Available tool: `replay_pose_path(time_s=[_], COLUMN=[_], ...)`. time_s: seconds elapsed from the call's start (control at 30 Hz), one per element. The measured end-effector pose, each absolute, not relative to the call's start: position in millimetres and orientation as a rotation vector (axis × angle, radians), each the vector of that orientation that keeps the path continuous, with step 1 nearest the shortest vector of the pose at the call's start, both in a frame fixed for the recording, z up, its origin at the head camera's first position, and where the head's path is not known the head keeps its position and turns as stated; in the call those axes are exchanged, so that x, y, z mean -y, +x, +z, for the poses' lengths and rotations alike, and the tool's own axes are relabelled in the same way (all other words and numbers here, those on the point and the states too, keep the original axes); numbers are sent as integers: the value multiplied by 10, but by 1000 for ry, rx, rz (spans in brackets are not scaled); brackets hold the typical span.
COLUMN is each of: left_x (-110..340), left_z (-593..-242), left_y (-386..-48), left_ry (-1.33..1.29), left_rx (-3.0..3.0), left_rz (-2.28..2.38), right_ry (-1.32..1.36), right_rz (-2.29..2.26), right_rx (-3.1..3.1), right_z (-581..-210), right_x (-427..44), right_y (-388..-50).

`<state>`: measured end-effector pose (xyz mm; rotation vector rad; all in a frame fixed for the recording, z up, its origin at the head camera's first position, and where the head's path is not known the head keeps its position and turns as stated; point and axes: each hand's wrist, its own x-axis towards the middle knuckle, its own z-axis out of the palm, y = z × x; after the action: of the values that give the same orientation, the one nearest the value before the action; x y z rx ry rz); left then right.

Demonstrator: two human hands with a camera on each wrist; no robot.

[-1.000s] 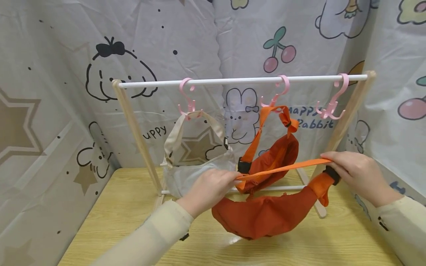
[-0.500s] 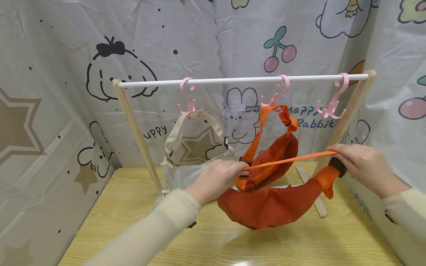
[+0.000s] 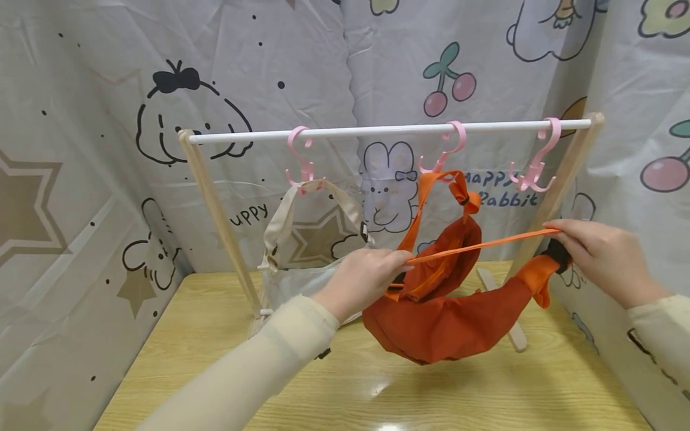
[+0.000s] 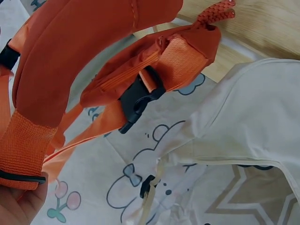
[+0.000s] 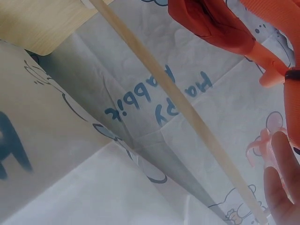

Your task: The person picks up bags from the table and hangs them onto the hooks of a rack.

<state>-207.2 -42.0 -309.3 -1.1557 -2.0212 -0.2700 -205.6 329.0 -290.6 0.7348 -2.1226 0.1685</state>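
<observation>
A rust-orange waist bag (image 3: 447, 329) hangs in the air below its taut orange strap (image 3: 485, 245). My left hand (image 3: 363, 278) pinches the strap's left end. By the strap's right end, beside a black buckle (image 3: 557, 254), my right hand (image 3: 606, 257) holds on. In the left wrist view the bag's webbing (image 4: 33, 140) meets my left thumb and fingers. Just behind it, a second rust-orange waist bag (image 3: 468, 239) hangs from the middle pink hook (image 3: 443, 163). Of my right hand, only some fingers (image 5: 276, 187) show in the right wrist view.
A white rail (image 3: 372, 131) on wooden legs (image 3: 218, 215) spans the back. Off-white bag (image 3: 299, 284) hangs by its strap from the left pink hook (image 3: 306, 170). The right pink hook (image 3: 532, 173) bears no bag. Patterned cloth (image 3: 302, 72) surrounds the wooden tabletop (image 3: 188, 335).
Both hands have moved up and to the right, carrying the held waist bag with them. It has risen toward the rack and now overlaps the hanging orange bag more.
</observation>
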Motion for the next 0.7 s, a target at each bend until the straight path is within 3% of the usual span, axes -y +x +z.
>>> replay_pose_path(time_s=[0.7], left_x=[234], left_z=[-2899], left_y=[-2157], left_ry=[-1162], left_rx=[2133], left_rz=[-572], right_ry=[526], right_rz=[237], right_rx=[2253], right_z=[-2714], right_x=[-3372], right_y=[-2207])
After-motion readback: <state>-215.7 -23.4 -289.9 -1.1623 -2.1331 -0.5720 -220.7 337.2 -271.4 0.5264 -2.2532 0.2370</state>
